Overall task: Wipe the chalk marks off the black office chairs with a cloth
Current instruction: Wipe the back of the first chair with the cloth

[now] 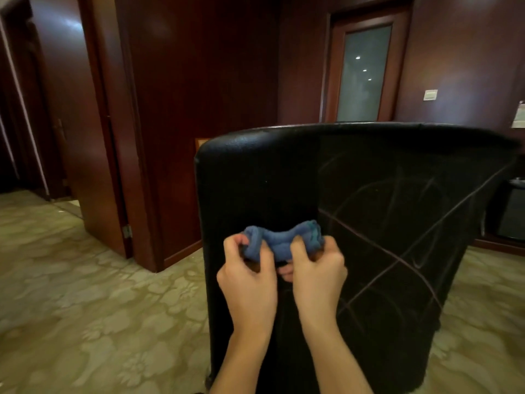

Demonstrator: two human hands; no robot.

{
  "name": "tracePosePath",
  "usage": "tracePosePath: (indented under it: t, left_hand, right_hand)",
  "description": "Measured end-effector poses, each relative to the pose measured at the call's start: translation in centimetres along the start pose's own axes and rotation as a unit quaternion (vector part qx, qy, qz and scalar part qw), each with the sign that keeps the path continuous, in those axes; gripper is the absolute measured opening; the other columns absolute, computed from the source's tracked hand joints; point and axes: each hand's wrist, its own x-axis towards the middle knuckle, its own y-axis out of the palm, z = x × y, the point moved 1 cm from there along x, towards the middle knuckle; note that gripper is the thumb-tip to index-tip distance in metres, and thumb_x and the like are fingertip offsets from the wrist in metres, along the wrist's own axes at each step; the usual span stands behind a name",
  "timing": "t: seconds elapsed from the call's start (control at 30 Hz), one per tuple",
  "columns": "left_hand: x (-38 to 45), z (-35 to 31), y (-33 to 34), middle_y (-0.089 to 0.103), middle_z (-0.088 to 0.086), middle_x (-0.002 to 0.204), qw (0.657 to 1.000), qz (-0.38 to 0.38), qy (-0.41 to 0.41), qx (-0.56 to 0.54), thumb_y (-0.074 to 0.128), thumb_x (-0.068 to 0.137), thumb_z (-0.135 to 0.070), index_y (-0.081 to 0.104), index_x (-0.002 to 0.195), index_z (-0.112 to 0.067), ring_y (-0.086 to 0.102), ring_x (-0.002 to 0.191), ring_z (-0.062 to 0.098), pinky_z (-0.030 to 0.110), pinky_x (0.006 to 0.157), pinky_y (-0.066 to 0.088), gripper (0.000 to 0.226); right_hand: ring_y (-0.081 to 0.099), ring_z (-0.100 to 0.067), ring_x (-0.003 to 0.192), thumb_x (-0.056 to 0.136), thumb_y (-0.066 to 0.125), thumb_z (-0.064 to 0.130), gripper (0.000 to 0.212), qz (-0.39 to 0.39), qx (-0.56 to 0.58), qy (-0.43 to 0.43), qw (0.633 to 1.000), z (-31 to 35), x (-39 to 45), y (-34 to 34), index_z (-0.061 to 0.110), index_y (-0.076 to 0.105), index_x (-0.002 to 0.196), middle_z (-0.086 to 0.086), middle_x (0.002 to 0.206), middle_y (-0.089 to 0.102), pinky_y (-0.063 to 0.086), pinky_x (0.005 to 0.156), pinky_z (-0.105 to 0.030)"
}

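walls: dark red wood panels | floor: floral beige carpet | frosted-glass door rear | wall switch

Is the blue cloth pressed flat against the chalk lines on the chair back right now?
No, the blue cloth is bunched up between the left hand and right hand, with the chalk lines off to its right.

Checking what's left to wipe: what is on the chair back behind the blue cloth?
Chalk lines cross the chair back to the cloth's right. Whatever lies directly behind the cloth and both hands is covered.
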Motion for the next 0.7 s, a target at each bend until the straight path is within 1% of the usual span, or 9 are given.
tracePosePath:
  t: [0.13, 0.23, 0.3, 0.4, 0.5, 0.57, 0.63, 0.67, 0.7]
  left_hand:
    - [1.7, -3.0, 0.0, 0.063, -0.013, 0.081, 0.998, -0.009, 0.000, -0.066, 0.073, 0.090, -0.018, 0.056, 0.099, -0.017, 0.061, 0.075, -0.014, 0.004, 0.062, 0.042, 0.018]
    - [3.9, -6.2, 0.2, 0.063, -0.012, 0.077, 0.993, -0.020, 0.025, -0.111, 0.075, 0.089, -0.025, 0.057, 0.098, -0.015, 0.062, 0.071, -0.011, 0.006, 0.061, 0.043, 0.023]
    - [5.1, -7.4, 0.3, 0.063, -0.010, 0.072, 0.991, -0.041, 0.035, -0.119, 0.075, 0.089, -0.027, 0.056, 0.094, -0.015, 0.060, 0.063, -0.006, 0.009, 0.059, 0.042, 0.023]
    - [6.5, -8.7, 0.4, 0.059, -0.011, 0.067, 0.990, -0.067, 0.063, -0.107, 0.073, 0.089, -0.024, 0.053, 0.089, -0.022, 0.057, 0.059, -0.002, 0.012, 0.060, 0.042, 0.019]
    - [7.5, -8.7, 0.6, 0.059, -0.012, 0.068, 0.994, -0.044, 0.080, -0.059, 0.069, 0.088, -0.023, 0.049, 0.084, -0.030, 0.057, 0.065, 0.002, 0.033, 0.074, 0.052, 0.022]
    - [7.0, -7.3, 0.8, 0.061, -0.010, 0.070, 0.996, -0.017, 0.082, -0.045, 0.067, 0.088, -0.021, 0.050, 0.084, -0.030, 0.061, 0.068, 0.006, 0.040, 0.073, 0.053, 0.019]
    - [5.4, -5.2, 0.9, 0.060, -0.013, 0.070, 0.997, -0.007, 0.075, -0.024, 0.068, 0.087, -0.016, 0.051, 0.086, -0.028, 0.060, 0.069, 0.000, 0.022, 0.070, 0.048, 0.020]
    - [4.4, -3.9, 1.0, 0.059, -0.015, 0.071, 0.998, -0.006, 0.067, -0.017, 0.069, 0.086, -0.012, 0.052, 0.087, -0.026, 0.059, 0.069, -0.005, 0.010, 0.066, 0.042, 0.022]
    - [3.3, -2.7, 1.0, 0.058, -0.016, 0.071, 0.998, -0.002, 0.055, -0.017, 0.070, 0.086, -0.008, 0.053, 0.088, -0.025, 0.059, 0.069, -0.008, 0.005, 0.063, 0.039, 0.023]
  right_hand:
    - [0.072, -0.007, 0.066, 0.092, 0.066, 0.029, 0.019, -0.001, 0.054, -0.024, 0.998, 2.4, 0.5, -0.2, 0.023, 0.061, 0.109, 0.001, 0.089, 0.073, 0.061, 0.061, -0.028]
    - [0.074, -0.010, 0.075, 0.089, 0.070, 0.031, 0.015, 0.015, 0.110, -0.081, 0.990, 6.0, 1.3, -0.1, 0.027, 0.061, 0.101, 0.001, 0.093, 0.073, 0.062, 0.065, -0.032]
    - [0.074, -0.012, 0.075, 0.089, 0.072, 0.027, 0.015, 0.026, 0.123, -0.108, 0.986, 7.8, 1.6, -0.1, 0.024, 0.062, 0.099, -0.001, 0.091, 0.073, 0.062, 0.063, -0.032]
    - [0.073, -0.011, 0.067, 0.090, 0.071, 0.020, 0.014, 0.033, 0.137, -0.125, 0.982, 9.1, 1.8, 0.1, 0.018, 0.062, 0.100, -0.002, 0.088, 0.072, 0.057, 0.055, -0.024]
    - [0.072, -0.011, 0.067, 0.090, 0.069, 0.018, 0.011, 0.034, 0.133, -0.129, 0.982, 8.3, 1.9, 0.2, 0.020, 0.061, 0.096, -0.003, 0.087, 0.071, 0.055, 0.054, -0.020]
    - [0.071, -0.011, 0.077, 0.088, 0.069, 0.022, 0.014, 0.024, 0.103, -0.106, 0.989, 6.3, 2.0, 0.5, 0.026, 0.060, 0.099, 0.000, 0.093, 0.070, 0.059, 0.063, -0.026]
    - [0.070, -0.011, 0.086, 0.084, 0.068, 0.033, 0.019, -0.007, 0.040, -0.086, 0.995, 3.6, 1.8, 0.9, 0.033, 0.058, 0.101, 0.005, 0.096, 0.067, 0.061, 0.074, -0.037]
    - [0.069, -0.010, 0.088, 0.083, 0.065, 0.039, 0.022, -0.018, 0.011, -0.076, 0.997, 2.4, 1.5, 1.1, 0.034, 0.057, 0.102, 0.007, 0.096, 0.066, 0.061, 0.076, -0.039]
    - [0.069, -0.008, 0.088, 0.080, 0.062, 0.043, 0.026, -0.024, -0.012, -0.064, 0.998, 1.2, 1.1, 1.2, 0.034, 0.056, 0.104, 0.008, 0.096, 0.066, 0.061, 0.077, -0.039]
